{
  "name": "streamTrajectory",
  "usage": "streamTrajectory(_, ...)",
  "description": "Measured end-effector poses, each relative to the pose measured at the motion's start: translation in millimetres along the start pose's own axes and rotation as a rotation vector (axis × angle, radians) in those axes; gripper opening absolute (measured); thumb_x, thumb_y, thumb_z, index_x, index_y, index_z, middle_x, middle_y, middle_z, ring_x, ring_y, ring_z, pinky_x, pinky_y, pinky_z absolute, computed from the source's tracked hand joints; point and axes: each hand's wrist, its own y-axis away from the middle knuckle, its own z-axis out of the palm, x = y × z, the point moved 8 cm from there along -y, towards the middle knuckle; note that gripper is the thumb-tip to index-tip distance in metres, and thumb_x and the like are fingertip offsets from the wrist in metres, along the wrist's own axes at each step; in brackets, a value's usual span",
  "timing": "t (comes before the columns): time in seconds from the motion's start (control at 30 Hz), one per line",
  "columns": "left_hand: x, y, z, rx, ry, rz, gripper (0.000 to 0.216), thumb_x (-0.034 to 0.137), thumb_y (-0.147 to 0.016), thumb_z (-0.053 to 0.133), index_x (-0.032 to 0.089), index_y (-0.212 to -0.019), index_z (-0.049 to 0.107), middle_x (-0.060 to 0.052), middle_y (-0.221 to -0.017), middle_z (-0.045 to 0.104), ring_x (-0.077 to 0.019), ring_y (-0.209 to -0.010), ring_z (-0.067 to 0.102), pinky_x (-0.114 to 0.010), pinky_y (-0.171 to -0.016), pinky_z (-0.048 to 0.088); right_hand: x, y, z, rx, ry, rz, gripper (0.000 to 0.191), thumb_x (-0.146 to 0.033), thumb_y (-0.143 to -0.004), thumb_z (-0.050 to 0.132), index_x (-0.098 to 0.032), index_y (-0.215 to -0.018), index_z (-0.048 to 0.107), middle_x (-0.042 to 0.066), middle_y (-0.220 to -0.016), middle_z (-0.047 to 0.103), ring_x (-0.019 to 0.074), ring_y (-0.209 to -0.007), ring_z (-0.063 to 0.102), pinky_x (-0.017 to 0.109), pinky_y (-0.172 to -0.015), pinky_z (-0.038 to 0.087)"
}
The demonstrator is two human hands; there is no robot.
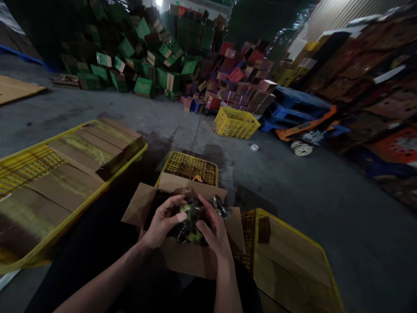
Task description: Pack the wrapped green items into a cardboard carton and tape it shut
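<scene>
An open cardboard box (pixel 189 258) sits in front of me with its flaps folded outward. Over its opening, my left hand (pixel 166 219) and my right hand (pixel 213 224) are curled around a clear plastic bag of green fruit (pixel 192 211) from either side. The exact kind of fruit cannot be made out. More shiny plastic wrapping (pixel 221 206) shows at the box's right inner edge. My fingers and the bag hide most of what lies inside.
Behind the box stands a yellow crate (pixel 208 167) with an orange-and-black object (pixel 198 178) on it. A crate of taped cartons (pixel 87 150) is at left, another yellow crate (pixel 293 230) at right. Farther off are a yellow basket (pixel 236 124), a pallet jack (pixel 306 126) and heaped boxes (pixel 143 87).
</scene>
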Motion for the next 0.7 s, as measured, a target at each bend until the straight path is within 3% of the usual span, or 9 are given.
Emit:
streamTrajectory(0.13, 0.6, 1.0, 4.6, -0.052, -0.028, -0.011, 0.053, 0.031, -0.079, 0.084, 0.024, -0.129, 0.068, -0.011, -0.129, 0.07, -0.0309, -0.127, 0.059, -0.045, -0.112, 0.043, -3.6, 0.7, 1.2, 0.008, 0.024, 0.022, 0.043, -0.041, -0.096, 0.063, -0.028, -0.136, 0.065, 0.007, -0.137, 0.067, 0.0286, -0.127, 0.062, 0.042, -0.109, 0.05)
streamTrajectory(0.3, -0.4, -0.8, 9.0, -0.085, 0.029, -0.032, 0.052, 0.036, -0.086, 0.077, 0.024, -0.135, 0.064, -0.011, -0.148, 0.058, -0.0314, -0.141, 0.048, -0.045, -0.12, 0.034, 13.6, 3.5, -12.2, 0.183, -0.019, 0.145, 0.037, -0.045, -0.095, 0.062, -0.024, -0.122, 0.074, 0.007, -0.109, 0.078, 0.0284, -0.099, 0.075, 0.037, -0.084, 0.062)
streamTrajectory(0.4, -0.1, -1.2, 12.9, -0.126, 0.019, -0.043, 0.058, 0.035, -0.085, 0.079, 0.025, -0.139, 0.061, -0.011, -0.148, 0.058, -0.0315, -0.141, 0.048, -0.044, -0.118, 0.036, 21.5, 5.3, -20.4, 0.282, 0.0, 0.163, 0.037, -0.048, -0.094, 0.063, -0.021, -0.115, 0.077, 0.008, -0.102, 0.08, 0.0296, -0.092, 0.075, 0.038, -0.079, 0.063)
streamTrajectory(0.57, -3.3, -0.3, 9.6, -0.095, -0.045, -0.088, 0.046, 0.04, -0.087, 0.076, 0.019, -0.127, 0.069, -0.012, -0.127, 0.07, -0.0301, -0.117, 0.064, -0.04, -0.101, 0.05, 22.5, 4.2, -18.2, 0.276, -0.118, 0.145, 0.044, -0.048, -0.093, 0.064, -0.022, -0.128, 0.071, 0.01, -0.123, 0.074, 0.0314, -0.113, 0.071, 0.042, -0.096, 0.06)
streamTrajectory(0.7, -7.7, -0.2, 2.7, -0.035, -0.016, -0.103, 0.039, 0.044, -0.088, 0.074, 0.017, -0.116, 0.072, -0.01, -0.11, 0.074, -0.0239, -0.098, 0.068, -0.033, -0.087, 0.053, 12.2, 2.2, -15.4, 0.255, -0.228, 0.058, 0.063, -0.041, -0.091, 0.07, -0.031, -0.15, 0.05, 0.005, -0.148, 0.058, 0.0282, -0.135, 0.057, 0.043, -0.109, 0.052)
